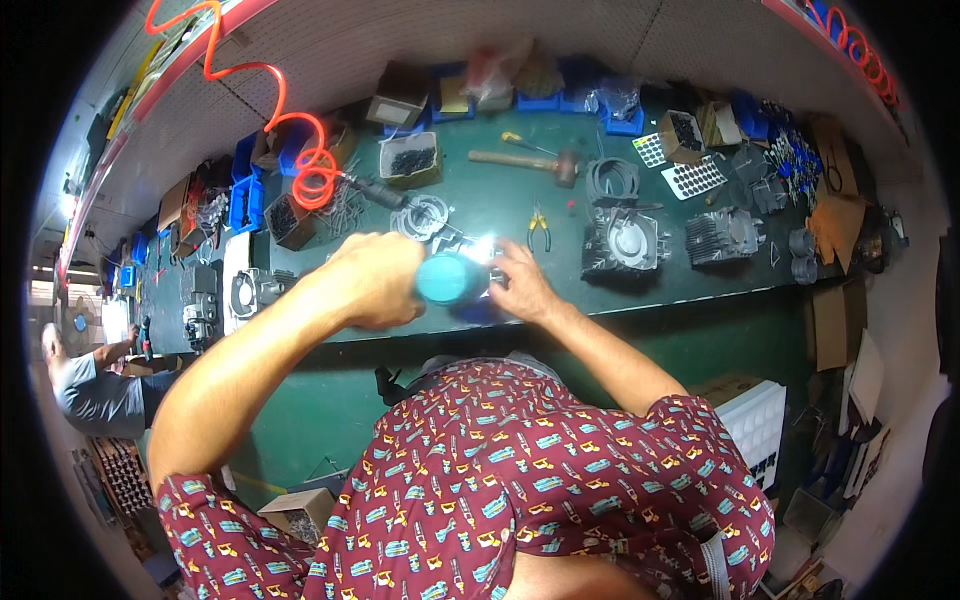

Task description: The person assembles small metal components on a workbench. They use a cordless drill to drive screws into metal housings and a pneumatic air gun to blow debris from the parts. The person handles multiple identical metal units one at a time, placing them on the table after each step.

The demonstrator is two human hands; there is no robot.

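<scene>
Left hand [378, 280]: clenched on the teal tool, at the centre of the frame.
Right hand [526, 287]: fingers bent at the shiny part, right of the tool; blur hides whether they grip it or merely touch.
Teal tool [449, 278]: centre, its round end facing up, between the two hands.
Shiny part [488, 270]: centre, bright and blurred, partly covered by the tool and right hand.
Bench [465, 192]: green, curving across the middle of the frame.
Ring part [424, 216]: just above the left hand, near the black end of the orange hose [316, 175], which coils down from the upper left.
Pliers [539, 228]: yellow-handled, lying above the right hand.
Mallet [567, 168]: upper centre, below a screwdriver [512, 138].
Housings: one [626, 243] right of centre, a finned one [723, 236] farther right.
Screw box [409, 160]: upper centre-left, holding dark pieces.
Co-worker [100, 390]: far left, in a grey top.
</scene>
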